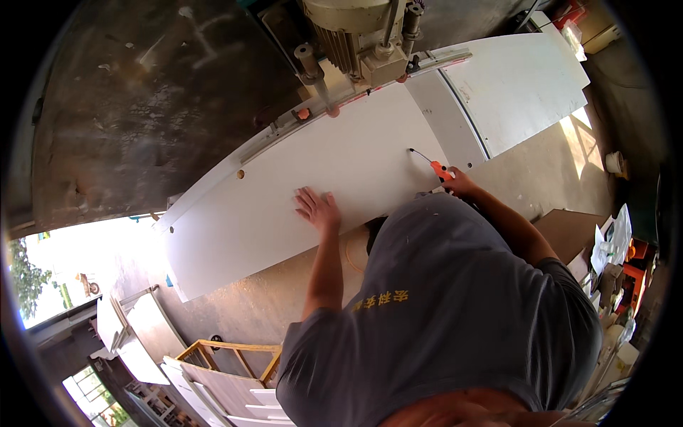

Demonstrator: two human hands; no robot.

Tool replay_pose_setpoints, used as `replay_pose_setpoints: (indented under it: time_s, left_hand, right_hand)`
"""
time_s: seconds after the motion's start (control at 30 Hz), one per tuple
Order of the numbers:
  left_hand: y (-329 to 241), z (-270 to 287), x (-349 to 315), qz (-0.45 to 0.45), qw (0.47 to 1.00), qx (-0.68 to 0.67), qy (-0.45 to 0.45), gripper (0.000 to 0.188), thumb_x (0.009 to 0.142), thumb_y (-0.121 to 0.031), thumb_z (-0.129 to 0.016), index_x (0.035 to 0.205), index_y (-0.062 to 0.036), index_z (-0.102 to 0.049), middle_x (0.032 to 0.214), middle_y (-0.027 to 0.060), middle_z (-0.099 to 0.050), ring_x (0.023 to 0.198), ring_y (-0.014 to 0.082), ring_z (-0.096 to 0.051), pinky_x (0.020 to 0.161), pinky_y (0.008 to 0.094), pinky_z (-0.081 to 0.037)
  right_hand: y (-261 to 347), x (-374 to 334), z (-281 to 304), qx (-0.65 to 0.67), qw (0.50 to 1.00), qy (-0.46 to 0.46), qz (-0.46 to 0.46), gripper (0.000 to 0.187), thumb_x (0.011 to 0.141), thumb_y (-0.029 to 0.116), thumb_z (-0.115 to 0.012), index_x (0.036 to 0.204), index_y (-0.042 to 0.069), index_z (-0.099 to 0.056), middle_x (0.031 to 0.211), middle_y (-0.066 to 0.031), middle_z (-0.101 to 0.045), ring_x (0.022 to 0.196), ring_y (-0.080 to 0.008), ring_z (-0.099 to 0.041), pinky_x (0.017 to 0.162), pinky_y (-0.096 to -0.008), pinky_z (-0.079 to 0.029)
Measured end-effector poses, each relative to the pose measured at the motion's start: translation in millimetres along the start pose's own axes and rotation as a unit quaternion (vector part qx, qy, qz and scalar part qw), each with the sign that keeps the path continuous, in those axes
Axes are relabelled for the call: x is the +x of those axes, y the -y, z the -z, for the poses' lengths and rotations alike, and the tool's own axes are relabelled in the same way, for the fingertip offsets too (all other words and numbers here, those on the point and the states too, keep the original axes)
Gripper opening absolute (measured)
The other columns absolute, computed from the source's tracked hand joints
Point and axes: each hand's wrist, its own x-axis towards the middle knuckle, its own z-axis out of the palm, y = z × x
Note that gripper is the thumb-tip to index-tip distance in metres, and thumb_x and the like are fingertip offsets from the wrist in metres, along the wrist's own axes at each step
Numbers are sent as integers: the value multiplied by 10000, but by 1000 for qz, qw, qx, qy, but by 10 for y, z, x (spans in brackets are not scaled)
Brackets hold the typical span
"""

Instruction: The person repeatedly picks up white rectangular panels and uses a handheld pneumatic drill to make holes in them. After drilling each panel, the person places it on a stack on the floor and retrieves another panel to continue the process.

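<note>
A long white board (270, 213) lies in front of me on the machine's bed. My left hand (317, 209) rests flat on the board with its fingers spread, near the edge closest to me. In my right hand (459, 183) is an orange air blow gun (440, 171) with a thin, bent nozzle. The nozzle's dark tip points away from me and to the left, over the board's right part. My right fingers are wrapped round its handle, and part of the grip is hidden.
A machine motor (341, 46) with metal posts stands over the board's far edge, along a straight rail (277, 139). Another pale panel (512, 85) extends right. A wooden frame (238, 346) and leaning boards (153, 324) stand lower left; a brown carton (569, 231) is at the right.
</note>
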Motion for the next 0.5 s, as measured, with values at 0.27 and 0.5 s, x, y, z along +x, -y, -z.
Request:
replay_pose_setpoints:
  time_s: [0.27,0.5]
  left_hand:
    - [555,308,29,172,981,85,8,736,962,-492,-304,1458,23,-129,1541,187,-91,1427,342,-67,1129,535,-52]
    - [547,74,140,67,996,29,-57,729,953,-493,-331,1466,-11,-143,1543,164,-117,1431,328,-66,1126,534,-46]
  right_hand:
    - [-306,296,140,-164,984,-30,60,726,688,240,-723,1307,-3,-430,934,-182,-647,852,-228,-631,759,-337,-504]
    - [-189,298,204,-163,986,-15,34,840,640,395,-774,1311,7,-451,1166,-231,-595,1105,-290,-575,909,-366,-460]
